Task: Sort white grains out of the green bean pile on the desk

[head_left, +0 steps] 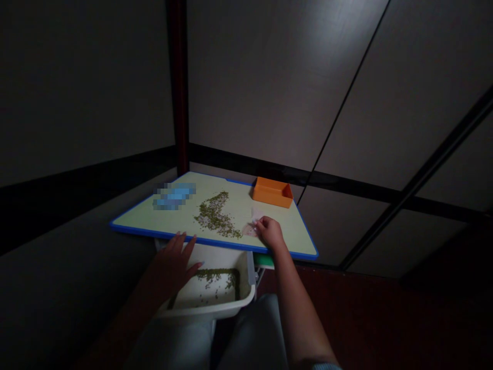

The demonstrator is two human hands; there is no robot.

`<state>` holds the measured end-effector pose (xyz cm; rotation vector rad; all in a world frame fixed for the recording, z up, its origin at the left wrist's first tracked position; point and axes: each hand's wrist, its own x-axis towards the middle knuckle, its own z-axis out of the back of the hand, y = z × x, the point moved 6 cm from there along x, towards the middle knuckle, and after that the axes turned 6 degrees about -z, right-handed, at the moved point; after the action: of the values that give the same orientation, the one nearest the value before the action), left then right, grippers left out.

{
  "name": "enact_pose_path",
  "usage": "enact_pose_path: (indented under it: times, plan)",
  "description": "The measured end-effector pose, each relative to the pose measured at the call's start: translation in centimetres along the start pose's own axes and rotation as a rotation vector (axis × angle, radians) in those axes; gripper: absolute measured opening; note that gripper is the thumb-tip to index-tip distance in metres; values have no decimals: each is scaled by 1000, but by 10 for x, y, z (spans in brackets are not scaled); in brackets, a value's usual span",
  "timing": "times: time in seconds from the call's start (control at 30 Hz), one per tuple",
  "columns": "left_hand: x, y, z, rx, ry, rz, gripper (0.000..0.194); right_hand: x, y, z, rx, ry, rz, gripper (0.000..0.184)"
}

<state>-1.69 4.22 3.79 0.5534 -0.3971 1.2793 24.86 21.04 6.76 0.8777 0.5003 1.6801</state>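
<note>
A pale board with a blue rim carries a scatter of small green grains. My right hand rests on the board just right of the grains, fingers pinched on a small pale card. My left hand lies flat with fingers spread on the rim of a white tray held below the board's near edge. Some green grains lie inside the tray.
An orange box stands at the board's far right corner. A blurred blue patch lies at the far left of the board. Dark walls and a red post close in behind; my lap is under the tray.
</note>
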Motion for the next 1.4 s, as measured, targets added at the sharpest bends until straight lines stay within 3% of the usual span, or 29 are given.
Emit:
enact_pose_path:
  times: [0.83, 1.1, 1.4]
  plan:
    - [0, 3, -2, -39, 0, 2, 61, -1, 1, -8, 193, 122, 96, 26]
    - [0, 2, -2, -28, 22, 13, 63, 1, -4, -9, 234, 122, 37, 27]
    - [-1, 2, -2, -17, 11, 0, 63, -5, 6, -7, 267, 182, 57, 27]
